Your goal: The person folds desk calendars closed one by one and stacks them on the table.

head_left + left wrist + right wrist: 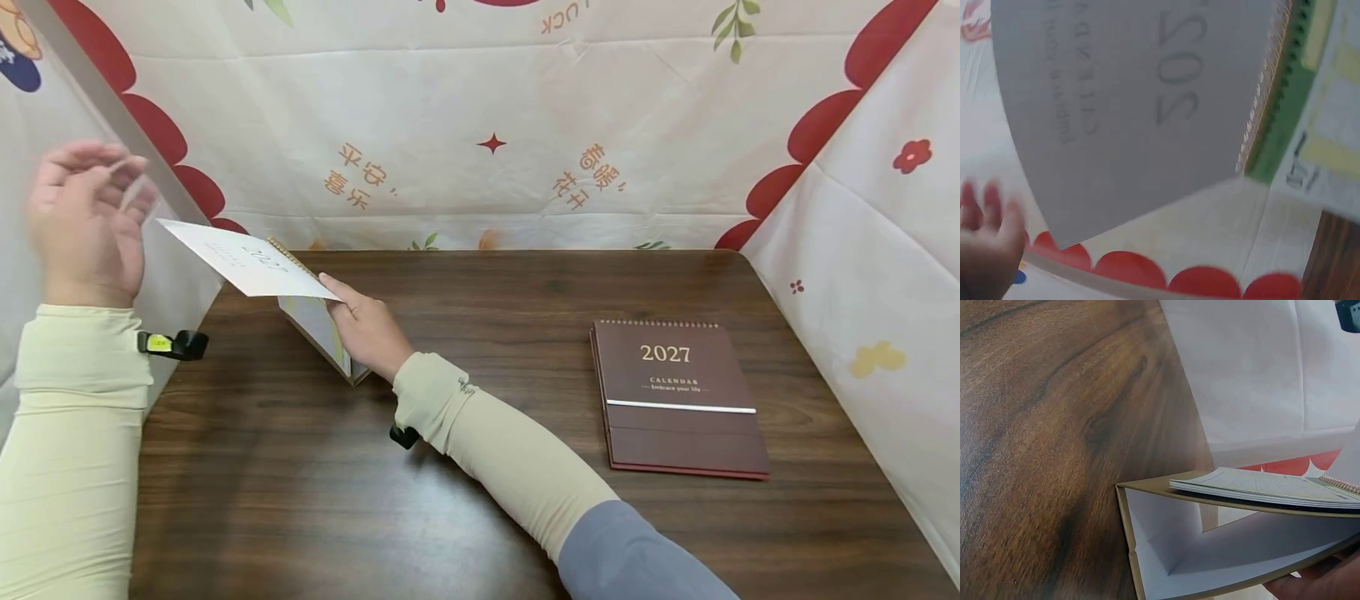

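Note:
A desk calendar (307,321) stands tilted at the table's left side, its 2027 page (251,262) spread out from the gold coil toward the left. My right hand (371,333) grips the calendar's right edge near the coil. From the right wrist view, the hollow card stand (1166,544) shows, with the fingers of my right hand (1329,581) against its lower panel. My left hand (90,221) is raised beyond the page's left corner, blurred, with loosely bent fingers and nothing visible in them. In the left wrist view, the left hand (988,244) is apart from the page.
A closed brown 2027 calendar (675,433) with a white band lies on the right of the wooden table (510,500). Printed cloth (465,108) hangs behind the table and along both sides.

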`<state>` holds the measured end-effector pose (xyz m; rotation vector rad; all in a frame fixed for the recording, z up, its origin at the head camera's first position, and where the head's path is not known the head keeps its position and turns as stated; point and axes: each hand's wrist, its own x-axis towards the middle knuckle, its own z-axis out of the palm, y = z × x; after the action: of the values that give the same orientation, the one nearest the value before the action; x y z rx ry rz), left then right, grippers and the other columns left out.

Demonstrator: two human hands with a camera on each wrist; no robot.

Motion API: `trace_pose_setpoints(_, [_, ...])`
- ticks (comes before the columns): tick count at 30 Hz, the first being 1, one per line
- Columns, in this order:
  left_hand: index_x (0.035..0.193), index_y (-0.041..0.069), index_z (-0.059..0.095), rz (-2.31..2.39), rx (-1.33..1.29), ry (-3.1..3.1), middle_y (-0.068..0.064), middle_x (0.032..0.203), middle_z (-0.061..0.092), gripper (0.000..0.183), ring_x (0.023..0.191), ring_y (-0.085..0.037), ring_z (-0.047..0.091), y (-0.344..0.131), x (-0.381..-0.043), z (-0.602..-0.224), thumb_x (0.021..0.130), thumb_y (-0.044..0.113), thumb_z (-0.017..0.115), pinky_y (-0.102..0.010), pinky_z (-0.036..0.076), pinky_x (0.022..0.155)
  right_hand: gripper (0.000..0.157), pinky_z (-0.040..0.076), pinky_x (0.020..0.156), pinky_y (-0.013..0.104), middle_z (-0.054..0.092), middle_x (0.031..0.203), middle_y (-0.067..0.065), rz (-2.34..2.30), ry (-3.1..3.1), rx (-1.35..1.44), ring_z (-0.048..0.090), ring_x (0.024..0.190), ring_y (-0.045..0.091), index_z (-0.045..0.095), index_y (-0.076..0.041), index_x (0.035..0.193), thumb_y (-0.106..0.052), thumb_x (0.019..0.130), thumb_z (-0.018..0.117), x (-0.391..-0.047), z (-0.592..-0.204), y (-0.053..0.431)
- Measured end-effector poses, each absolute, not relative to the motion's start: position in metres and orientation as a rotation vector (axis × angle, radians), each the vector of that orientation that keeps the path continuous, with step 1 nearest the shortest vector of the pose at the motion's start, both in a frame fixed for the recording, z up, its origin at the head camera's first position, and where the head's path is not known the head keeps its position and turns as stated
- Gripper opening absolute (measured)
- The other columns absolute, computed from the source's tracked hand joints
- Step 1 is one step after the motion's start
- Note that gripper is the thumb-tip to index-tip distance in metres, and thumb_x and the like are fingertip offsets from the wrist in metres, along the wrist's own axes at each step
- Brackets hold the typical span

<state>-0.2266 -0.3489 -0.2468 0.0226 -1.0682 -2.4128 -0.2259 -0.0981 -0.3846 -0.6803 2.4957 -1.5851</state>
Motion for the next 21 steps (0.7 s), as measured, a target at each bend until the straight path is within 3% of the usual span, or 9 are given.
trace_pose_setpoints(2, [0.111, -0.007, 0.061, -2.424, -0.062, -1.371, -0.015, 0.107, 0.062, 0.017, 0.096, -0.027, 0.065, -0.347, -0.221, -0.249, 0.098, -0.009, 0.050, -0.031, 0.056, 0.075, 0.043, 0.042, 0.099, 0.023, 0.052, 0.143, -0.009, -1.584, 2.501, -0.684, 0.050, 0.125, 0.004, 0.042, -0.039, 0.150, -0.033, 0.108, 0.036, -0.225, -0.384, -0.098])
trace_pose_setpoints(5, [0.117, -0.002, 0.062, -2.352, -0.134, -1.880, -0.009, 0.114, 0.061, 0.020, 0.101, -0.019, 0.065, -0.350, -0.215, -0.259, 0.098, -0.001, 0.057, -0.027, 0.056, 0.077, 0.042, 0.040, 0.101, 0.021, 0.051, 0.144, -0.009, -1.591, 2.506, -0.696, 0.049, 0.126, 0.003, 0.042, -0.037, 0.150, -0.032, 0.108, 0.036, -0.225, -0.384, -0.097])
trace_pose_setpoints(9, [0.123, 0.013, 0.058, -2.059, -0.120, -2.501, 0.004, 0.121, 0.057, 0.020, 0.107, -0.009, 0.059, -0.356, -0.213, -0.274, 0.104, 0.014, 0.053, -0.022, 0.054, 0.080, 0.043, 0.034, 0.106, 0.019, 0.047, 0.146, -0.012, -1.593, 2.510, -0.721, 0.044, 0.131, 0.002, 0.042, -0.033, 0.151, -0.032, 0.109, 0.035, -0.225, -0.384, -0.097])
trace_pose_setpoints(12, [0.138, 0.011, 0.047, -1.815, -0.122, -2.843, 0.005, 0.129, 0.050, 0.033, 0.111, -0.007, 0.053, -0.355, -0.216, -0.284, 0.107, 0.023, 0.046, -0.022, 0.052, 0.084, 0.043, 0.032, 0.107, 0.018, 0.045, 0.148, -0.014, -1.590, 2.503, -0.736, 0.041, 0.133, 0.002, 0.042, -0.032, 0.151, -0.033, 0.109, 0.034, -0.225, -0.384, -0.096])
trace_pose_setpoints(16, [0.153, -0.001, 0.023, -1.724, -0.124, -3.042, -0.011, 0.142, 0.038, 0.056, 0.122, -0.016, 0.045, -0.344, -0.222, -0.296, 0.108, 0.027, 0.041, -0.024, 0.050, 0.089, 0.043, 0.032, 0.106, 0.018, 0.045, 0.147, -0.016, -1.592, 2.496, -0.732, 0.040, 0.132, 0.000, 0.042, -0.032, 0.151, -0.035, 0.109, 0.033, -0.224, -0.384, -0.097])
trace_pose_setpoints(21, [0.156, -0.003, 0.002, -1.744, -0.022, -3.016, -0.024, 0.151, 0.026, 0.073, 0.137, -0.033, 0.031, -0.324, -0.234, -0.309, 0.107, 0.036, 0.039, -0.029, 0.048, 0.094, 0.043, 0.034, 0.105, 0.018, 0.047, 0.146, -0.017, -1.596, 2.502, -0.705, 0.043, 0.130, -0.001, 0.044, -0.033, 0.150, -0.034, 0.109, 0.035, -0.225, -0.384, -0.097])
